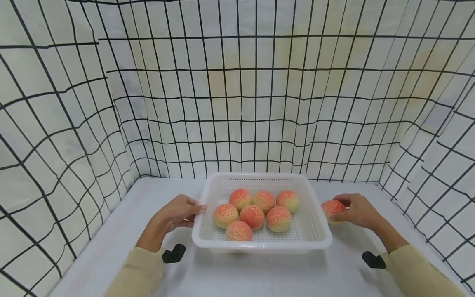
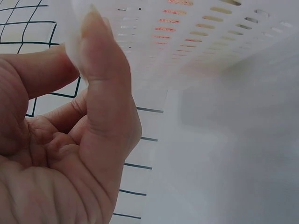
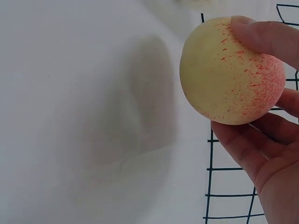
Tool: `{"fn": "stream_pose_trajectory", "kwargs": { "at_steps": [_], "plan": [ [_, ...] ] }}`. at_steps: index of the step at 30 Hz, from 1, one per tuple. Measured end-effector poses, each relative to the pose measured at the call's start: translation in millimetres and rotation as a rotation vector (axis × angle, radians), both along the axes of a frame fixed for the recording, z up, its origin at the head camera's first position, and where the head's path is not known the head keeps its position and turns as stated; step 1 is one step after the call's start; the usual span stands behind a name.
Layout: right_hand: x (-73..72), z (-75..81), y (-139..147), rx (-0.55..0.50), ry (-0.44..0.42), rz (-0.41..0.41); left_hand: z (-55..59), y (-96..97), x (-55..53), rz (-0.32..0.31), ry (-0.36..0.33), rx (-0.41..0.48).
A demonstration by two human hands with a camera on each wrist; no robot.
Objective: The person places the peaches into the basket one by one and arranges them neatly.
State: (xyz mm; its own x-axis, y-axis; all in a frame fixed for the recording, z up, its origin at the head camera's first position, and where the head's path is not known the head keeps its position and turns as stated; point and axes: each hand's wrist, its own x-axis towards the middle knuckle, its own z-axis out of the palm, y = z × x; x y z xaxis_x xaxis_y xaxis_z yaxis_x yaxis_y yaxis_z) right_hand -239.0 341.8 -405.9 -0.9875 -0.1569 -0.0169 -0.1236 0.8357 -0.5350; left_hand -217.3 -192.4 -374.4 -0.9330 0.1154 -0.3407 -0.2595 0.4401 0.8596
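Observation:
A white plastic basket with slotted walls stands on the table, and several red-and-yellow peaches lie together in it. At its left rim my left hand pinches the edge between thumb and fingers. The left wrist view shows the thumb along the outside of the basket wall. Just right of the basket, my right hand holds a single peach. In the right wrist view this peach sits between the thumb above and the fingers below, its shadow on the white surface beside it.
A white-covered table lies under everything. Black wire grid with white sheeting behind it walls the back and both sides. The right side grid runs close to the right forearm.

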Motion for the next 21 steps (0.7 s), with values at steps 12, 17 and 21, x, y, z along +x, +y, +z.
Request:
{"fn": "stream_pose_trajectory", "kwargs": {
  "at_steps": [12, 17, 21],
  "plan": [
    [-1.6, 13.5, 2, 0.011, 0.020, 0.018, 0.4, 1.2, 0.2, -0.004, -0.001, -0.002],
    [-1.4, 18.6, 3, -0.001, 0.035, 0.032, 0.7, 1.1, 0.6, -0.002, -0.001, 0.001],
    [-0.9, 23.6, 2, 0.002, 0.050, 0.045, 1.0, 1.2, 1.2, 0.000, -0.003, -0.001]
  ]
}}
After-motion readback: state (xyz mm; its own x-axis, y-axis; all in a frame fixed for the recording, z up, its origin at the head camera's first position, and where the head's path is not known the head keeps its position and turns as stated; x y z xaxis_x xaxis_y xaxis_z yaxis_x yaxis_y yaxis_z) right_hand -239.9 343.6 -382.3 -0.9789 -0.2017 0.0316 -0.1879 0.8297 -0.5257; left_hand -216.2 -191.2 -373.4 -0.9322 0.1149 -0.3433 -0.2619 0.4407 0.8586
